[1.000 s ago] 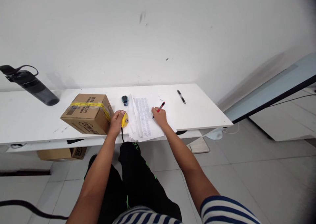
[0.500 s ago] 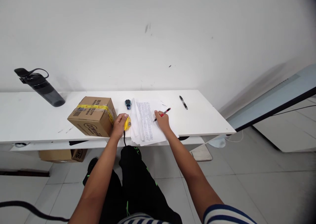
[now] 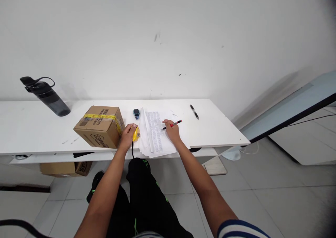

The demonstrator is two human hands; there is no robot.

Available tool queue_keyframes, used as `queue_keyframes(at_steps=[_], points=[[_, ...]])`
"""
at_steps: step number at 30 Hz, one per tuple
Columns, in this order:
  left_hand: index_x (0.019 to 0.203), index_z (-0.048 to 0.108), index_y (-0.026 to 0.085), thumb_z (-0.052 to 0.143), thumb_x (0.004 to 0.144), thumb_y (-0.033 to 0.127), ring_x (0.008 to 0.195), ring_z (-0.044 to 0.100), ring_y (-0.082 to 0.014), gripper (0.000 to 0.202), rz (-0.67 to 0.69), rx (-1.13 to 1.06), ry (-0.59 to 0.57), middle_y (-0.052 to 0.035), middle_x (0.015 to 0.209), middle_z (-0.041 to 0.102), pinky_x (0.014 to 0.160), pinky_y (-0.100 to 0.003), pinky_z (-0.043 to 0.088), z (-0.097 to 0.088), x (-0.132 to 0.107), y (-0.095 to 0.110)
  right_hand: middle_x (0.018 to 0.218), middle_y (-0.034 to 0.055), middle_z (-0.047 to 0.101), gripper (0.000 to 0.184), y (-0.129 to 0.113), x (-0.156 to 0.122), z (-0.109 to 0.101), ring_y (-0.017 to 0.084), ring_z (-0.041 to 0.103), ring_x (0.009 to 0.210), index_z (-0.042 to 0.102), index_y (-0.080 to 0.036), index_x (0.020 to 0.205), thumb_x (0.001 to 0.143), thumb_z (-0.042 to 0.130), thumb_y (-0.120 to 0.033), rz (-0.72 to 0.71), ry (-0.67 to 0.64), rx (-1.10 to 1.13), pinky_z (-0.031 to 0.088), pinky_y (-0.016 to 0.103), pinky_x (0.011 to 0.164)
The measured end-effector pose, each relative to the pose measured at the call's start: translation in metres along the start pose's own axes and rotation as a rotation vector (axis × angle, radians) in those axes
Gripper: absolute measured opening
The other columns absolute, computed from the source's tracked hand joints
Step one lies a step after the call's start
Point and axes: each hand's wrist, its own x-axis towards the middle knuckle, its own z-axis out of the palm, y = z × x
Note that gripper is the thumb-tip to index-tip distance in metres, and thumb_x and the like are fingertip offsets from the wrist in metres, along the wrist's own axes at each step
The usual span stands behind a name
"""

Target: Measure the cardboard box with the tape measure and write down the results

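Note:
My left hand (image 3: 127, 135) is closed around a yellow tape measure (image 3: 135, 134) at the near edge of the white table (image 3: 39, 133), right beside a taped cardboard box (image 3: 99, 126). A black strap hangs from the tape measure over the edge. My right hand (image 3: 172, 130) grips a red and black pen (image 3: 172, 124) with its tip over a stack of printed paper sheets (image 3: 154, 133) between the two hands.
A small blue watch (image 3: 136, 113) lies behind the papers. A black pen (image 3: 194, 111) lies to the right. A dark water bottle (image 3: 46, 96) stands at the far left. Another cardboard box (image 3: 65, 168) sits under the table. A tilted panel (image 3: 294, 105) leans at the right.
My right hand has tilted the pen flatter and shifted slightly over the sheets. My left hand stays on the tape measure. The camera has tipped a little, shifting the scene down.

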Motion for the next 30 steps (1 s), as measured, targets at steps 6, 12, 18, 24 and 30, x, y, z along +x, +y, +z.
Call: queue_keyframes(at_steps=[6, 12, 18, 24, 30], points=[[0.086, 0.067, 0.021, 0.062, 0.078, 0.059, 0.08, 0.059, -0.0158, 0.039, -0.018, -0.008, -0.009, -0.0018, 0.086, 0.065, 0.074, -0.028, 0.048, 0.0, -0.002, 0.002, 0.087, 0.0041, 0.066, 0.041, 0.004, 0.002, 0.001, 0.019, 0.06, 0.082, 0.068, -0.021, 0.096, 0.086, 0.055, -0.058, -0.083, 0.047, -0.036, 0.047, 0.031, 0.078], [0.086, 0.066, 0.02, 0.063, 0.077, 0.06, 0.079, 0.059, -0.0154, 0.041, -0.041, -0.045, -0.039, -0.0019, 0.086, 0.065, 0.073, -0.027, 0.048, 0.0, -0.001, 0.0, 0.102, 0.0089, 0.059, 0.033, 0.015, 0.005, -0.002, 0.021, 0.059, 0.095, 0.065, -0.021, 0.106, 0.089, 0.055, -0.048, -0.363, 0.05, -0.17, 0.049, 0.038, 0.087], [0.086, 0.066, 0.02, 0.063, 0.078, 0.058, 0.078, 0.059, -0.0147, 0.039, -0.049, -0.056, -0.029, -0.0016, 0.086, 0.064, 0.073, -0.026, 0.048, -0.001, -0.001, -0.002, 0.1, 0.0076, 0.053, 0.027, 0.022, 0.007, -0.002, 0.019, 0.059, 0.091, 0.067, -0.022, 0.104, 0.092, 0.052, -0.04, -0.406, 0.04, -0.144, 0.05, 0.038, 0.086], [0.085, 0.066, 0.021, 0.062, 0.078, 0.06, 0.078, 0.059, -0.0151, 0.04, -0.037, -0.039, -0.032, -0.0017, 0.085, 0.064, 0.072, -0.027, 0.048, 0.0, -0.001, 0.0, 0.103, 0.0082, 0.054, 0.026, 0.026, 0.009, -0.002, 0.021, 0.058, 0.1, 0.067, -0.023, 0.105, 0.093, 0.05, -0.038, -0.451, 0.019, -0.165, 0.049, 0.04, 0.091], [0.086, 0.066, 0.021, 0.062, 0.079, 0.058, 0.074, 0.058, -0.0143, 0.038, -0.03, -0.029, -0.042, -0.001, 0.082, 0.063, 0.069, -0.026, 0.047, 0.0, -0.002, -0.001, 0.103, 0.0094, 0.055, 0.026, 0.023, 0.009, -0.002, 0.022, 0.059, 0.1, 0.067, -0.023, 0.105, 0.093, 0.049, -0.038, -0.461, 0.018, -0.175, 0.049, 0.041, 0.092]])
